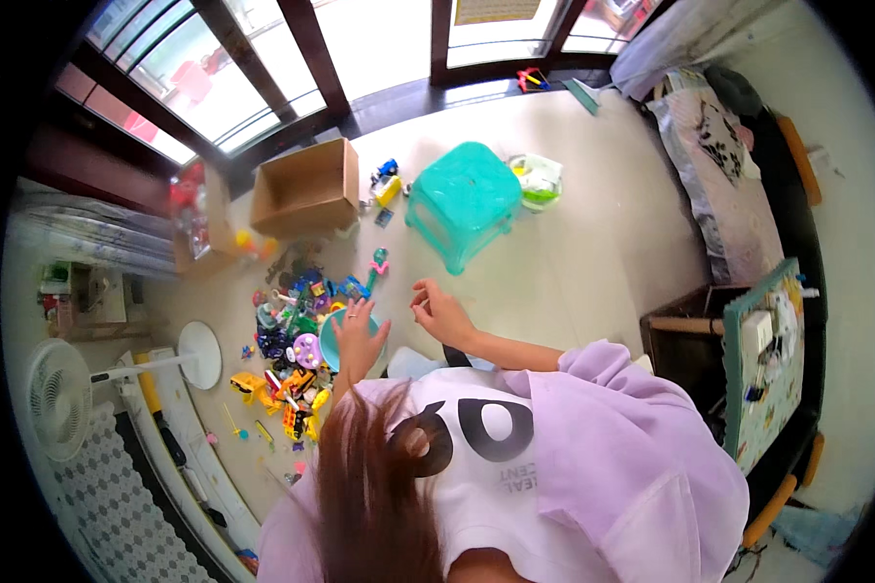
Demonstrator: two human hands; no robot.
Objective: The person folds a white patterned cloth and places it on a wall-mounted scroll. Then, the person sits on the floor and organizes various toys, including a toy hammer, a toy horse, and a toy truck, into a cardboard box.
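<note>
My left hand (pixel 357 337) has its fingers spread and nothing in them. It reaches over a light-blue plastic basin (pixel 328 339), partly covering it; whether it touches the rim I cannot tell. A heap of mixed toys (pixel 292 310) lies against the basin's far left side, with a purple round toy (pixel 308 350) among them. Yellow toy construction vehicles (pixel 299 397) lie closer to me. My right hand (pixel 439 315) is raised to the right of the basin, fingers loosely bent and apart, holding nothing. Beyond it stands a turquoise plastic stool (pixel 470 186).
An open cardboard box (pixel 306 193) stands beyond the toys; another toy-filled box (pixel 200 218) is at its left. A teal-and-pink toy wand (pixel 378 268) lies near the stool. At left stands a white fan (pixel 60 397). A cloth-covered table (pixel 762 364) and a daybed (pixel 722 189) line the right.
</note>
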